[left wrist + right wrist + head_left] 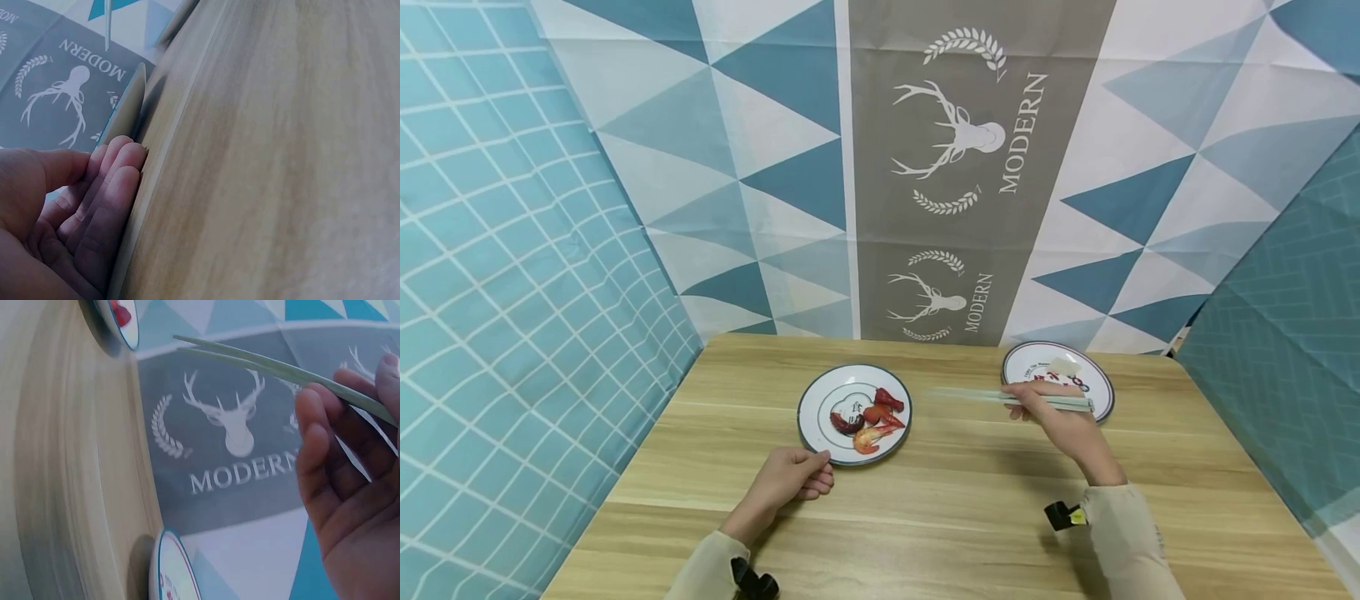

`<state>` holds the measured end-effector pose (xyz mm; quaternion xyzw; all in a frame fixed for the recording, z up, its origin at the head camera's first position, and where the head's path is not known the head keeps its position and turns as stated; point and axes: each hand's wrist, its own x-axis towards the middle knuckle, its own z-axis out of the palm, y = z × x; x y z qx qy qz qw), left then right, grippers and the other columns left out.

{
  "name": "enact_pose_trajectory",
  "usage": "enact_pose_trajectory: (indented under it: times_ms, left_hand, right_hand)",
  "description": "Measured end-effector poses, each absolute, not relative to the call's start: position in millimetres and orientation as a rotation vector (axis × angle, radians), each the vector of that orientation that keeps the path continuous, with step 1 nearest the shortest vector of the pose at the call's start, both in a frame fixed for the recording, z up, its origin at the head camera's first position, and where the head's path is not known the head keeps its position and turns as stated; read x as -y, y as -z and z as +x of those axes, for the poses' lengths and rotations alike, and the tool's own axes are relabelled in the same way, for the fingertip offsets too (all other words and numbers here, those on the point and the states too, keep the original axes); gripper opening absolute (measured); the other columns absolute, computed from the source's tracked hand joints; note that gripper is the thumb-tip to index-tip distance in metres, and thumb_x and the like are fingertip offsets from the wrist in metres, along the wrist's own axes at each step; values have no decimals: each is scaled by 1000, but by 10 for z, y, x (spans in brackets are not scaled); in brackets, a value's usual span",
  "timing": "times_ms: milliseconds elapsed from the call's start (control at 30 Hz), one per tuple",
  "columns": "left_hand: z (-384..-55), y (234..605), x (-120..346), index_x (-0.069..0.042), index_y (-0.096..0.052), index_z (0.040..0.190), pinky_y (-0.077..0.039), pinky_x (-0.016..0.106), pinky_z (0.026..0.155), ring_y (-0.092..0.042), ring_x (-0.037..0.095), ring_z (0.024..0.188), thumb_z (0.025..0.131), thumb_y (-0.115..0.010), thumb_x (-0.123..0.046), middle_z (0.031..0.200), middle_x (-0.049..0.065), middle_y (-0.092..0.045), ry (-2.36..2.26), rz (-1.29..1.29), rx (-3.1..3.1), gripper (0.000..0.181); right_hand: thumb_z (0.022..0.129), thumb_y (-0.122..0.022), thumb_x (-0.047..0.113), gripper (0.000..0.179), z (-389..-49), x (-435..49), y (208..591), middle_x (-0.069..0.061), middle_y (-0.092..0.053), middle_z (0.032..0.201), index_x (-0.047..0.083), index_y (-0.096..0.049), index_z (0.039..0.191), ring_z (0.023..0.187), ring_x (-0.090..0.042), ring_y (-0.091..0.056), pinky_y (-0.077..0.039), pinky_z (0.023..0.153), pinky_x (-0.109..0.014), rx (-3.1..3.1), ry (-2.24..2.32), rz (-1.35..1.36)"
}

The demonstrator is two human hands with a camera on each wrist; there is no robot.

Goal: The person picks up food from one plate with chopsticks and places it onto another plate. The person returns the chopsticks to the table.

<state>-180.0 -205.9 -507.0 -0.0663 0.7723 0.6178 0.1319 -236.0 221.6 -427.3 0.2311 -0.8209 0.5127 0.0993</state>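
Observation:
My left hand (788, 479) pinches the near-left rim of a white plate (820, 400) with a dark blue edge, thumb above and fingers below. An orange shrimp (871, 439), a dark red curved piece (846, 423) and other red food pieces (889, 398) lie on it. My right hand (1058, 421) holds a pair of pale green chopsticks (107, 25) above the table, their tips pointing left toward this plate. In the right wrist view the chopsticks (269, 364) lie close together, their tips slightly apart, with nothing between them.
A second white plate (1026, 357) with red lettering stands at the back right, partly behind my right hand, with a pale piece (1063, 367) on it. The wooden table (925, 517) meets a patterned back wall (917, 167). Blue tiled sheeting (512, 250) borders the left.

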Motion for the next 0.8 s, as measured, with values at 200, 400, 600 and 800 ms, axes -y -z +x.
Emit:
enact_pose_trajectory:
  times_ms: [200,400,600,800]
  left_hand:
    - [-1800,5079,2060,8,-74,96,-63,25,62,-72,11,65,103,-64,-30,78,8,-77,-1800,-197,-2235,40]
    - [-1801,5077,2066,8,-74,97,-64,25,62,-72,12,66,103,-63,-30,78,8,-77,-1800,-199,-2238,40]
    - [-1797,5067,2068,8,-74,96,-63,25,62,-72,12,66,103,-63,-30,78,8,-77,-1802,-197,-2237,40]
    - [-1794,5058,2061,8,-74,96,-64,25,62,-72,12,66,103,-64,-30,78,8,-77,-1812,-180,-2225,40]
  right_hand:
    - [108,-55,16,28,-2389,-2445,4291,-9,-77,84,0,-76,116,72,-15,-67,-54,74,-14,2381,-1373,529]
    - [108,-56,28,32,-2420,-2701,4313,0,-76,82,7,-77,118,71,-6,-64,-50,61,-18,2421,-1244,324]
    - [108,-55,32,37,-2430,-2892,4310,8,-72,78,4,-75,123,70,-8,-63,-49,61,-17,2423,-1235,258]
    - [107,-57,28,40,-2417,-3091,4287,9,-75,79,-6,-70,125,69,-7,-66,-53,62,-15,2395,-1264,238]
